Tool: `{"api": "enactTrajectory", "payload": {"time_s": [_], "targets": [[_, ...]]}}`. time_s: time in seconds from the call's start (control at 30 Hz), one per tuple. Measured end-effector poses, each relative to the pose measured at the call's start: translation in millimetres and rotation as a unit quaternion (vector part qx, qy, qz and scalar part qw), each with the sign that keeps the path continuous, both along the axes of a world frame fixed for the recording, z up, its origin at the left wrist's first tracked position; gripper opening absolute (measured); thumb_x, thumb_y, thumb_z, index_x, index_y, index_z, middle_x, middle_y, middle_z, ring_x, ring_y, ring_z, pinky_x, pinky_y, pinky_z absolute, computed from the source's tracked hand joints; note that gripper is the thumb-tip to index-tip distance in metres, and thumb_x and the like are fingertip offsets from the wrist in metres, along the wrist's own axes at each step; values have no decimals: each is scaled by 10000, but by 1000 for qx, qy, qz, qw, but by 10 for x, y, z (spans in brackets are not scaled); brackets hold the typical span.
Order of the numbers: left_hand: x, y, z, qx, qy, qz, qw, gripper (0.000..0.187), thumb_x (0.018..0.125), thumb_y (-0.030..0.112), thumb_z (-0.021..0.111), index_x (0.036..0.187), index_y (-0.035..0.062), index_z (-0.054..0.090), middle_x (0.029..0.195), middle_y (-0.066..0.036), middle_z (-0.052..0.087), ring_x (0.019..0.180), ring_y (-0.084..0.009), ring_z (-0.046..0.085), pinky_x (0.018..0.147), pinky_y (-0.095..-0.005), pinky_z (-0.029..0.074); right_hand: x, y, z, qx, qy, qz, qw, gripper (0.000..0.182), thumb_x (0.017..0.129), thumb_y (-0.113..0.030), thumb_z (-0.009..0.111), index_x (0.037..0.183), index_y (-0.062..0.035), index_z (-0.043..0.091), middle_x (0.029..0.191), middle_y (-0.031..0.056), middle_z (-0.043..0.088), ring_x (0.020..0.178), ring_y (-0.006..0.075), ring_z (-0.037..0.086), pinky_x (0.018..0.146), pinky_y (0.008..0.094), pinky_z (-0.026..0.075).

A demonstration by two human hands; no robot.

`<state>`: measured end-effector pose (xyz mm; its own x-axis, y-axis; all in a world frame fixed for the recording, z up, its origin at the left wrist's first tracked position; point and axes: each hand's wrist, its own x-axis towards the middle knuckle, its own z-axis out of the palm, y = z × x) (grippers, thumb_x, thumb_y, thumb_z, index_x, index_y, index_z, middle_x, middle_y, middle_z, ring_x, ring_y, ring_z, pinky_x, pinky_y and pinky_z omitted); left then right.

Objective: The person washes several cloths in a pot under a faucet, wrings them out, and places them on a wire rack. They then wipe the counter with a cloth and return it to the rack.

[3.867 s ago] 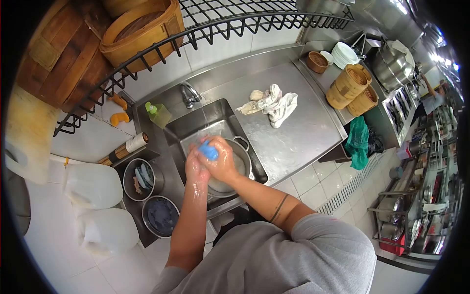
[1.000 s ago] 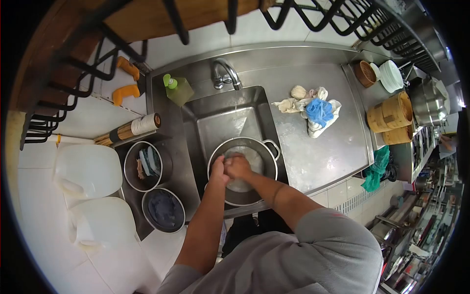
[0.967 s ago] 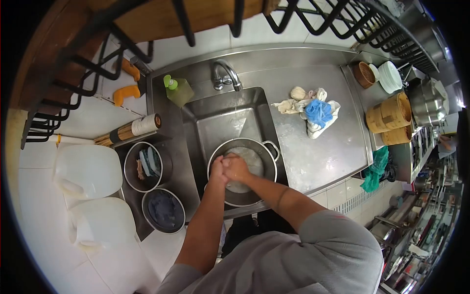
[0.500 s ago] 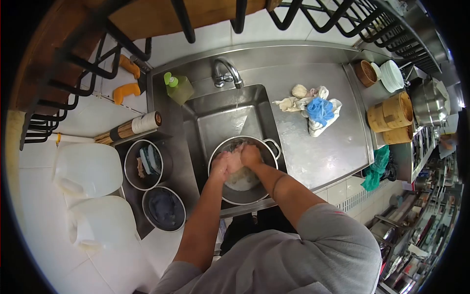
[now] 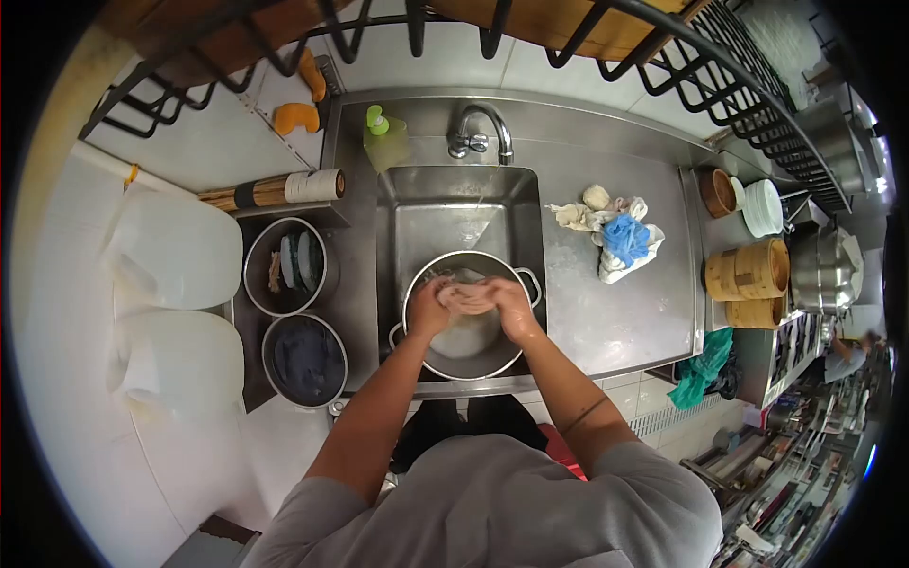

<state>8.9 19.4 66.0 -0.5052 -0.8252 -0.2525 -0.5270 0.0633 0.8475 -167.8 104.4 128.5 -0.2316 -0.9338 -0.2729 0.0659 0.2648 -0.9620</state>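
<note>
A large two-handled metal pot [image 5: 512, 358] stands in the steel sink [image 5: 398, 218], with cloudy water [image 5: 462, 341] in it. Over the water, inside the rim, a wet, pale pinkish cloth [image 5: 466, 297] is bunched between both hands. My left hand [image 5: 430, 309] grips its left end, fingers curled inward. At the other end my right hand [image 5: 512, 309] has its fingers closed on the same cloth. Parts of the fingers are hidden by the folds and by the hands themselves.
A tap [image 5: 485, 133] and a soap bottle [image 5: 386, 140] stand behind the sink. Bundled cloths [image 5: 606, 232] lie on the right counter, near bamboo steamers [image 5: 748, 270]. Two round metal containers [image 5: 305, 360] and plastic jugs [image 5: 185, 364] are left. A black rack [image 5: 606, 19] hangs overhead.
My hands have moved apart slightly, the right one swinging outward, and the cloth now stretches between them. The camera view has shifted and turned a little.
</note>
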Motion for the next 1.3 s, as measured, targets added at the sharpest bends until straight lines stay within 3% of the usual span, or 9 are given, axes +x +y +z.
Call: {"api": "enactTrajectory", "payload": {"time_s": [0.17,0.5,0.57,0.6,0.67,0.8,1.03,1.23,1.3], "targets": [[-182,145,792,215,256,138,932,276,831,-93,572,1069,45,570,1013,-42,652,973,-132,630,841,-271,501,-102,131,201,-27,-168,-297,940,180,919,-167,563,1085,-114,513,967,25,605,892,150,609,833,306,494],[156,526,1188,356,456,62,813,445,890,61,611,1315,41,478,1350,-128,535,1271,-265,527,1086,-404,431,536,-192,502,-187,-559,-263,764,285,1006,-356,507,1113,-98,564,1042,66,644,989,225,635,891,410,534],[353,383,1233,520,395,113,749,423,971,253,579,1326,51,467,1411,-151,518,1282,-307,537,1080,-475,438,576,-296,514,-151,-193,-243,939,113,933,-94,591,1045,-86,574,917,78,642,773,258,649,746,411,559],[320,350,1420,523,393,106,749,423,971,253,579,1326,51,467,1411,-151,518,1282,-307,537,1080,-475,438,550,-306,586,-155,-190,-249,937,113,933,-94,591,1045,-86,574,917,78,642,773,258,649,746,411,559],[248,247,1738,606,351,211,682,378,979,313,565,1254,53,549,1285,-150,613,1170,-309,612,1045,-483,465,571,-277,760,-165,397,89,899,136,835,-19,655,941,-52,576,882,119,612,745,278,622,719,411,533],[91,-103,1322,620,455,122,627,313,989,343,567,1171,92,613,1217,-171,632,1101,-318,641,985,-451,507,978,-171,1078,-311,329,-170,875,221,807,-128,743,895,-32,564,851,135,598,736,282,602,686,405,497],[-375,114,2199,-48,477,165,862,234,738,-164,512,748,52,421,873,-86,595,797,-196,583,770,-280,495,863,-403,1534,-160,-395,-348,835,117,978,-94,565,862,-75,560,812,33,592,754,152,607,637,296,502],[-273,152,2475,-456,300,-142,826,126,618,-15,630,714,43,573,834,-95,624,755,-292,608,706,-379,489,445,-633,1340,-181,-567,7,804,247,969,-175,653,771,-123,515,703,-9,521,628,115,537,568,287,453],[-266,167,2426,-488,275,-195,805,97,637,27,636,716,57,589,838,-82,631,754,-272,613,693,-369,496,333,-694,1435,-86,-304,71,946,277,944,-197,703,763,-120,509,684,-13,498,615,116,517,552,290,423]]}}
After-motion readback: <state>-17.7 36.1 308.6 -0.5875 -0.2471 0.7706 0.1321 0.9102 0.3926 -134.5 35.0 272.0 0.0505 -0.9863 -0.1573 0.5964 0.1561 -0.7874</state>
